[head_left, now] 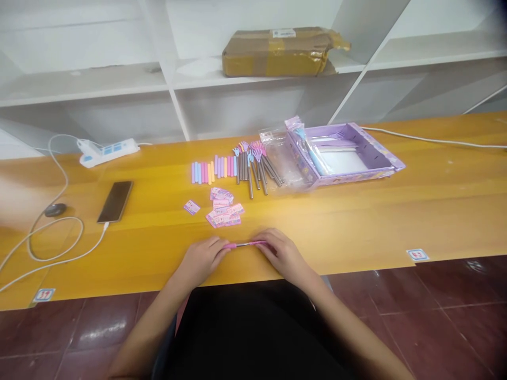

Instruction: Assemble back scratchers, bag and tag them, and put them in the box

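Note:
Between my hands, near the front of the table, lies a pink back scratcher with a thin metal shaft. My left hand is closed on its pink sleeve end, and my right hand pinches the other pink end, whose tip is hidden by the fingers. Beyond them is a loose pile of small printed cards, with one card apart on the left. Farther back, pastel sleeves lie in a row beside several back scratchers with hand-shaped heads and metal shafts.
A purple box holds a bagged back scratcher, with clear plastic bags at its left. A phone on a white cable, a black round object and a power strip are left. A taped carton sits on the shelf.

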Motion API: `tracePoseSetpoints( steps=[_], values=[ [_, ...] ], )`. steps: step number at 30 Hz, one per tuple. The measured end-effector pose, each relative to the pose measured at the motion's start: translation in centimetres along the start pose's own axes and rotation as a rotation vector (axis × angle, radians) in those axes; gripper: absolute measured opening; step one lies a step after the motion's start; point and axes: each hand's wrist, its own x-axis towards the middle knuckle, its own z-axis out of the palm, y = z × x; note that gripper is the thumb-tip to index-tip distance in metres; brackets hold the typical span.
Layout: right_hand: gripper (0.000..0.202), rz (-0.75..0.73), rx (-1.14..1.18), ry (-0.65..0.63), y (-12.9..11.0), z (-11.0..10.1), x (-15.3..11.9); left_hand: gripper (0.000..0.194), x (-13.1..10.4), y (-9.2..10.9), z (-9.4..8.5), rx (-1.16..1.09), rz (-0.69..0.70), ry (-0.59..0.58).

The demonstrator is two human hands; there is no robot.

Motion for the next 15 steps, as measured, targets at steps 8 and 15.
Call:
tracePoseSetpoints(
  steps=[8,15],
  values=[
    [0.015,-0.062,-0.014,-0.025,0.02,-0.1,0.09,0.037,-0.02,-0.24,-0.03,0.013,-0.027,-0.034],
    [0.018,-0.1,-0.084,0.01,0.17,-0.17,-0.4,0.041,0.13,-0.27,0.66,0.147,0.039,-0.026]
  ],
)
